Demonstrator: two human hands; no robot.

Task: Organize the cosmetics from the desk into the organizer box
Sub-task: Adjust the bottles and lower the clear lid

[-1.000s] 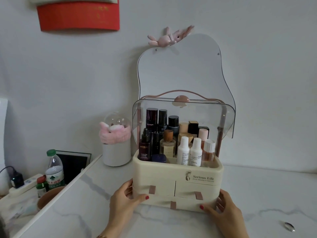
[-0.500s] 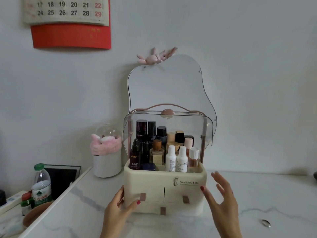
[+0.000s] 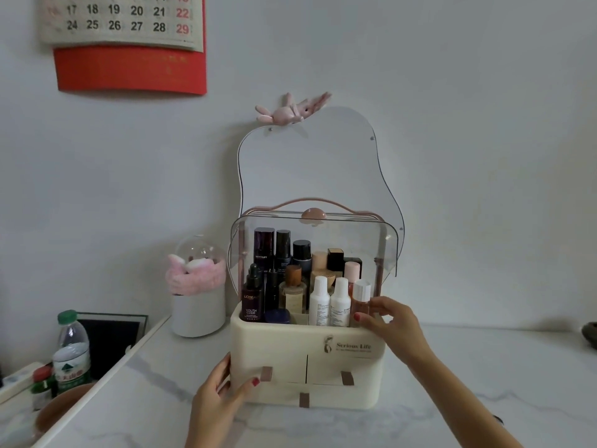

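Note:
The cream organizer box stands on the marble desk with its clear lid raised. Several cosmetic bottles stand upright in its top tray, among them a dark serum bottle and two white bottles. My left hand rests against the box's lower left corner, thumb on the front, fingers straight along the side. My right hand is up at the tray's right rim, thumb and fingers curled round a small pink bottle with a white cap.
A white canister with pink plush and a clear dome stands left of the box. A wavy mirror leans on the wall behind. On the lower ledge at left stand a water bottle and a brown bowl.
My right hand left the box's lower right corner, rose open, and now holds the small pink bottle at the tray's right rim. The left hand stayed at the corner. The view tilted up.

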